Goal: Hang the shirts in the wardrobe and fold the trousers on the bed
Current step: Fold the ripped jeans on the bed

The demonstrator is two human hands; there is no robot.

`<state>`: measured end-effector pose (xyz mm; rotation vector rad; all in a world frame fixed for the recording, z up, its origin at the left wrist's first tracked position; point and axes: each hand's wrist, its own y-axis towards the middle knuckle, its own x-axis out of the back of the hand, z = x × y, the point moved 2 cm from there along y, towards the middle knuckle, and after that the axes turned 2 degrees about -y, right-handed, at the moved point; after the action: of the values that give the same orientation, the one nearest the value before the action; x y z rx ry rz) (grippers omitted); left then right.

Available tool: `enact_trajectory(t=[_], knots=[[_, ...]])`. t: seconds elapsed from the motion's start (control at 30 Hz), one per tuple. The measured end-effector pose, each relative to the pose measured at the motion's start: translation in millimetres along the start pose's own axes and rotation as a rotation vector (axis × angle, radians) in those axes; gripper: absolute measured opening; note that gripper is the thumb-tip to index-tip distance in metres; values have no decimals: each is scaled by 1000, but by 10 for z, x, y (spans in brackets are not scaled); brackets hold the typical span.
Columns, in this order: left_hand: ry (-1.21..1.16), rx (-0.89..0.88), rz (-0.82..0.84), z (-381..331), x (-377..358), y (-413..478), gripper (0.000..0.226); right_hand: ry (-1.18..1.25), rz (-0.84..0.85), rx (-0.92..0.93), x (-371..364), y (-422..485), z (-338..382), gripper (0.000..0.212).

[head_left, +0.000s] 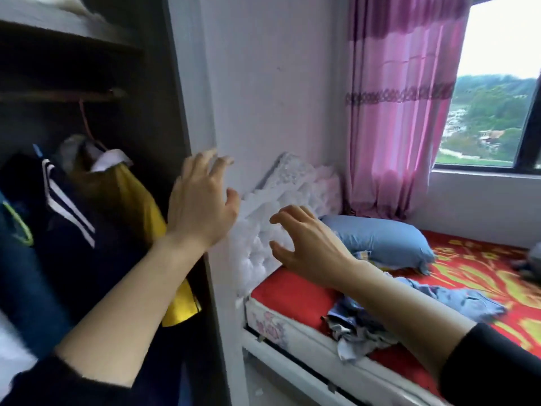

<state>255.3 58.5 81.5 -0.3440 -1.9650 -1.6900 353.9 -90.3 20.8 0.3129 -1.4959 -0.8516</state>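
holding nothing in the left hand point(202, 200), fingers splayed wide, level with the front edge of the wardrobe point(175, 83). same with the right hand point(310, 247): spread, half curled, empty, before the white headboard point(254, 259). inside, hanging close together, a yellow shirt point(131, 194) and a navy jacket point(67, 218). crumpled at the near edge of the bed point(281, 291), light blue trousers point(380, 320), beneath the right forearm. open bed surface beyond, up to the blue pillow point(380, 238).

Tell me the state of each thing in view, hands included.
Dark wooden wardrobe: open
Yellow shirt: hanging inside it
Navy white-striped jacket: hanging
Light blue garment: crumpled on red-sheeted bed
Blue pillow: lying flat
Pink curtain: pulled aside
Left hand: open, empty
Right hand: open, empty
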Motion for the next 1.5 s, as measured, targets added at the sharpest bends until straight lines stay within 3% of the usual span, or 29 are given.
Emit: enact_trajectory(t=[0.4,0.53,0.67,0.97,1.23,1.4,1.5], knots=[[-278,-24,511,-2442,-2150,-543,52,-250,252,-476,500,-1971,-2170,42],[-334,-56,663,-3061,-2919,-723,49,-311,334,-610,556,-2439,-2908,39],[-333,-89,802,-3560,-3784,-808,48,-343,415,-749,504,-2819,-3718,49],[-338,-65,1147,-4271,-6031,-781,46,-294,602,-1029,-55,-3230,-5753,38],[-308,17,1423,-4679,-7340,-1320,45,-144,875,-1181,-827,-3999,-6836,39],[-222,23,1479,-4846,-7981,-1671,63,-40,993,-1156,-1353,-4335,-7402,37],[-127,-92,1425,-4897,-8371,-1798,74,-14,1004,-1075,-1679,-4456,-7772,42]])
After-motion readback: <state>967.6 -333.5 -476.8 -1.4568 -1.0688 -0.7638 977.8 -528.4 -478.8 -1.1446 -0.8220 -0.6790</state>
